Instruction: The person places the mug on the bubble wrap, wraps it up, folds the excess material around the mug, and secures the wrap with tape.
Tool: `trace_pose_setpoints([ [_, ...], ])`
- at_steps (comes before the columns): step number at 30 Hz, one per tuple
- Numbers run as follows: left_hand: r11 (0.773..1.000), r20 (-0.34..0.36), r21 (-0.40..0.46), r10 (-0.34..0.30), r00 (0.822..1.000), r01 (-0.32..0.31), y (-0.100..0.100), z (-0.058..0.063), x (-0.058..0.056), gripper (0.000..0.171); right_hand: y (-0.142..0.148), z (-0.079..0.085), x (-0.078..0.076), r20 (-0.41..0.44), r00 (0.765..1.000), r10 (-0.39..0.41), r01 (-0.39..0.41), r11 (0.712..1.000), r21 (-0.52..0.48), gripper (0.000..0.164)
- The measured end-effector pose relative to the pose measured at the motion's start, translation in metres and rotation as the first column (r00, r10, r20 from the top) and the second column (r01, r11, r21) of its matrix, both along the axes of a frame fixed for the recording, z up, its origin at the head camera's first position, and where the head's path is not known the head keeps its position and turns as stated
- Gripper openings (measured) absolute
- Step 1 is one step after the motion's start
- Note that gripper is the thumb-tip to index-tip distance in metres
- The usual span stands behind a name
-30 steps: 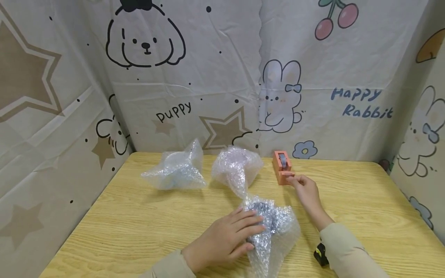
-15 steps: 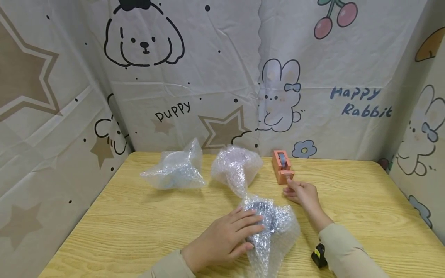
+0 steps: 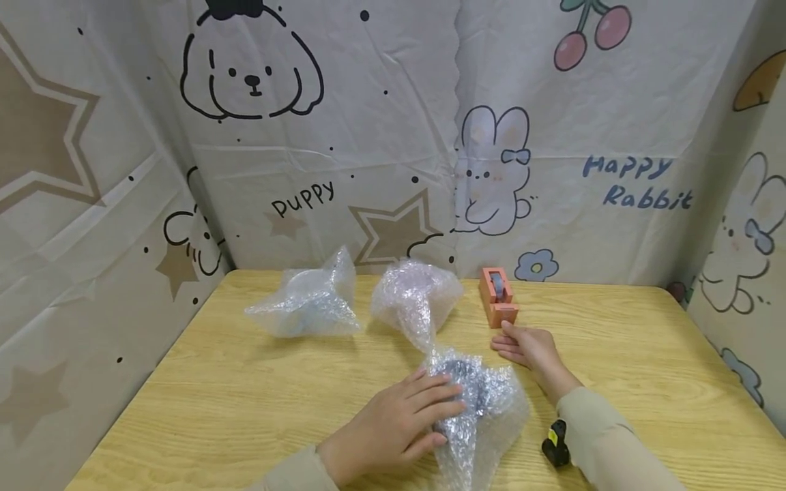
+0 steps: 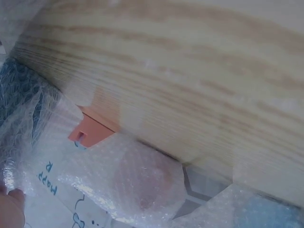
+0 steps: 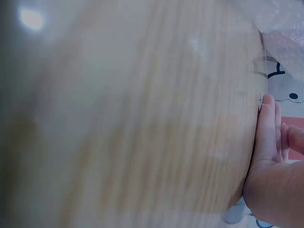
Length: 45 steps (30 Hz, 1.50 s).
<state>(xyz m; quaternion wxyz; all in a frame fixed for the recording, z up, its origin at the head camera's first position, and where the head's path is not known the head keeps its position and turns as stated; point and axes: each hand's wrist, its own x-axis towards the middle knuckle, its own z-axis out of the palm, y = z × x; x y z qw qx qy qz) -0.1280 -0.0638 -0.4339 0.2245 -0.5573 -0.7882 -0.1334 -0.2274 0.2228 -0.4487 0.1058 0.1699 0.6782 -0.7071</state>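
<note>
My left hand [image 3: 396,426] lies with fingers extended on a bubble-wrapped bundle [image 3: 494,419], which has something dark inside. Just in front of an orange tape dispenser [image 3: 503,316], my right hand [image 3: 533,351] pinches between thumb and index finger what looks like the end of the clear tape; the strip itself is barely visible. Its other fingers stretch leftward. The right wrist view shows these fingers [image 5: 267,128] extended, with the thumb bent close to them. Part of the dispenser [image 4: 92,130] shows in the left wrist view.
Two more bubble-wrapped bundles stand at the back of the wooden table [image 3: 245,402]: a bluish one [image 3: 313,300] and a pinkish one [image 3: 417,290]. A small black object with a yellow patch [image 3: 555,443] sits beside the right sleeve. A printed cloth [image 3: 381,102] hangs behind.
My right hand has drawn back from the dispenser's front edge, toward me and slightly left. The black object has shifted left along with the sleeve. My left hand stays on the bundle.
</note>
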Motion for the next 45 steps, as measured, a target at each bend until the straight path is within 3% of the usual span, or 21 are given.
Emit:
trace_pose_setpoints([
  [20,1.000,-0.012,0.004,-0.013,1.000,0.013,0.004,-0.002,0.002,0.051,0.003,-0.003,0.004,-0.027,1.000,0.002,0.000,0.997,0.077,0.051],
  [27,1.000,-0.006,0.002,-0.009,1.000,0.009,0.003,-0.003,0.002,0.051,-0.002,-0.007,0.006,-0.071,0.997,-0.015,0.021,0.995,0.099,0.039],
  [35,1.000,-0.018,0.003,-0.003,1.000,0.003,0.000,-0.002,0.002,0.050,-0.005,-0.005,0.009,-0.074,0.997,-0.010,0.017,0.996,0.089,0.042],
  [41,1.000,-0.013,0.006,0.003,1.000,-0.003,0.000,-0.001,0.002,0.050,-0.009,-0.001,0.015,-0.121,0.991,0.060,-0.045,0.991,0.128,0.036],
  [45,1.000,-0.003,0.008,0.010,1.000,-0.010,0.000,-0.001,0.001,0.049,-0.010,0.002,0.021,-0.201,0.967,0.155,-0.099,0.960,0.264,0.032],
])
